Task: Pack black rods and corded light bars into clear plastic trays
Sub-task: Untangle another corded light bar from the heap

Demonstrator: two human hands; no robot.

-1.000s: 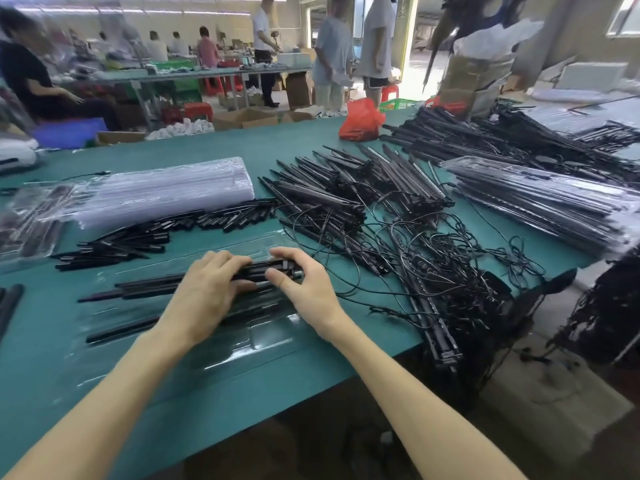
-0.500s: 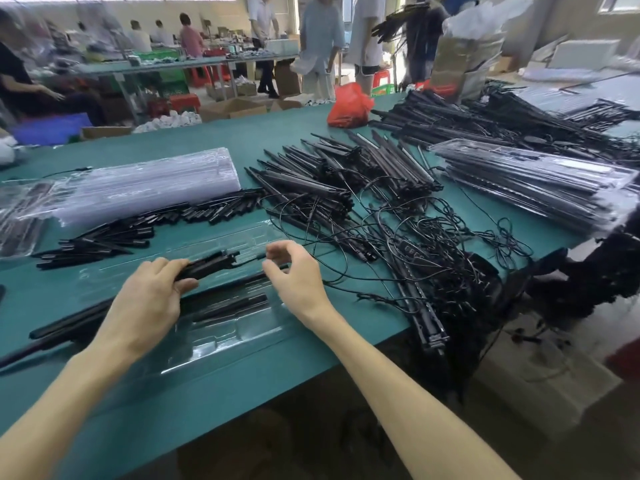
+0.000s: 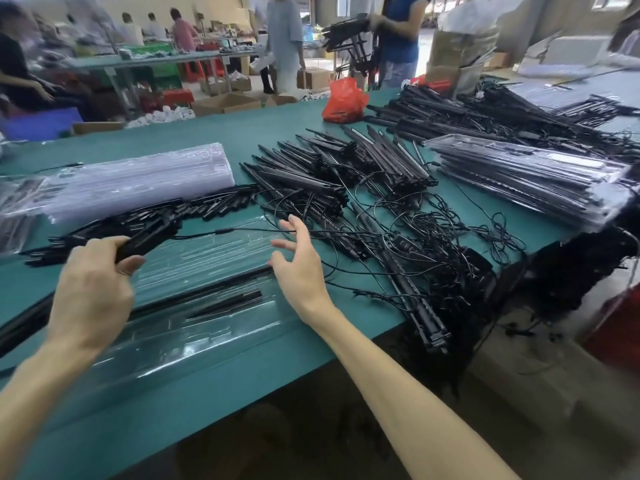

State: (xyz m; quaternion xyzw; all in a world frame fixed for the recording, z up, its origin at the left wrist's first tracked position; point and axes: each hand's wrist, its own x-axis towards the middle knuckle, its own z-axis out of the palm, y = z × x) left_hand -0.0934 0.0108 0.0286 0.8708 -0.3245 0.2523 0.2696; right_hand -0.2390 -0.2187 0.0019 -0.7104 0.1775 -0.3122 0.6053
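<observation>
**Inspector:** State of the hands?

**Recorder:** The left hand (image 3: 93, 282) is clenched round one black corded light bar (image 3: 147, 237), held tilted above the left part of the clear moulded plastic tray (image 3: 221, 341). Its thin black cord (image 3: 235, 231) runs rightward over the tray. The right hand (image 3: 298, 268) is released, fingers spread, above the tray's right end, grasping nothing. I cannot tell whether a fingertip touches the cord.

**Inspector:** Tray contents?

**Recorder:** One long thin black rod (image 3: 207, 292) and, just nearside of it, one shorter black rod (image 3: 225, 305), both lying lengthwise.

**Inspector:** Surroundings?

**Recorder:** The tray lies on the green desk (image 3: 277, 133), at its near edge. Behind the tray are a row of short black rods (image 3: 214, 206) and a stack of empty clear trays (image 3: 138, 181). Right of the tray is a tangled heap of corded light bars (image 3: 346, 188), with a stack of filled trays (image 3: 519, 174) beyond it.
</observation>
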